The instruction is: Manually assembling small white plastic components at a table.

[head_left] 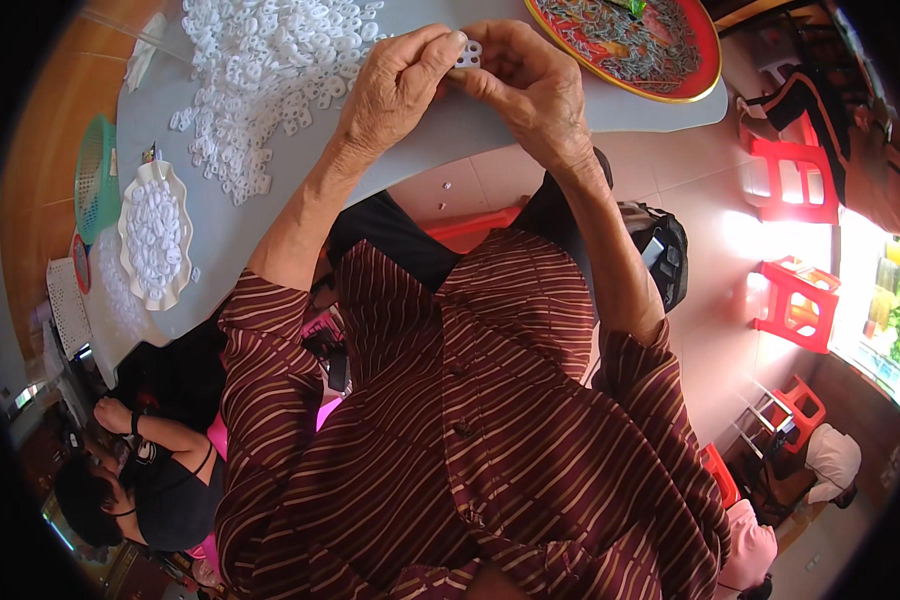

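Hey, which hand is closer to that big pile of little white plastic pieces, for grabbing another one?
Probably the left hand. Both hands pinch a small white piece together, but the pile of white pieces lies right beside the left one on the grey table. The right hand sits nearer the red tray.

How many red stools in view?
3, all on the right: one upper stool by the table, one middle stool near the window, one lower stool. More may be hidden.
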A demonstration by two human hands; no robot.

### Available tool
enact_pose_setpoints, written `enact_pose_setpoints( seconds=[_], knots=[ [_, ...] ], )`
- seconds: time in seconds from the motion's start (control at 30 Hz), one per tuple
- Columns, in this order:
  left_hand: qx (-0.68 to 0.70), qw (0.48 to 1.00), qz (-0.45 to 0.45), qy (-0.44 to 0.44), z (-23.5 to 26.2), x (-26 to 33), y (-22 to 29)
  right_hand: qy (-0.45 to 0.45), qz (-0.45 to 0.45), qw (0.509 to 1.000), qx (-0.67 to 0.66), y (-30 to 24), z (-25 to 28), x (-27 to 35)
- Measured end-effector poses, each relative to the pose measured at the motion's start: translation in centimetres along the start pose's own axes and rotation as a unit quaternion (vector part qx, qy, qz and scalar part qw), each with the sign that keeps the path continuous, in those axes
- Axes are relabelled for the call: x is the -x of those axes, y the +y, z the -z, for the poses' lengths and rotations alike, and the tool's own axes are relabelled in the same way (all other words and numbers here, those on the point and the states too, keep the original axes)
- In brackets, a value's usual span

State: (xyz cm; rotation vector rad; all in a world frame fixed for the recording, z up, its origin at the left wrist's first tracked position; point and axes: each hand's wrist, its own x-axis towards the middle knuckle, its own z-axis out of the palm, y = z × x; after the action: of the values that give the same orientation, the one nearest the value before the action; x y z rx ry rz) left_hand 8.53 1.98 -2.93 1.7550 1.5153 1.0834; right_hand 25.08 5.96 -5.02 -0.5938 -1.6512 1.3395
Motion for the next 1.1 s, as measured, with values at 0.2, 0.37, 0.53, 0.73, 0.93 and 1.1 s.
enact_pose_setpoints(
  seconds=[0.2, 0.37, 0.53, 0.73, 0.93, 1.1],
  knots=[
    [0.045, 0.997, -0.041, 0.036, -0.8, 0.0, -0.6, 0.023, 0.031, 0.998, 0.042, -0.3, -0.6, 0.0],
    [0.052, 0.996, -0.060, 0.042, -1.0, -0.2, -1.6, 0.035, 0.046, 0.993, 0.099, -0.3, -0.7, 0.0],
    [0.033, 0.995, -0.085, 0.048, -1.2, 0.0, -1.8, 0.029, 0.040, 0.988, 0.148, -0.6, -0.6, 0.1],
    [0.060, 0.998, -0.021, -0.019, -0.6, 0.1, -0.7, 0.040, 0.049, 0.990, 0.126, -0.8, -0.8, 0.4],
    [0.083, 0.996, -0.029, -0.016, -0.7, -0.2, -0.4, 0.055, 0.033, 0.994, 0.088, -0.3, -0.8, 0.2],
    [0.105, 0.994, -0.015, 0.036, -1.0, -0.2, -0.1, 0.061, 0.026, 0.992, 0.105, -1.1, -0.6, -0.5]
  ],
)
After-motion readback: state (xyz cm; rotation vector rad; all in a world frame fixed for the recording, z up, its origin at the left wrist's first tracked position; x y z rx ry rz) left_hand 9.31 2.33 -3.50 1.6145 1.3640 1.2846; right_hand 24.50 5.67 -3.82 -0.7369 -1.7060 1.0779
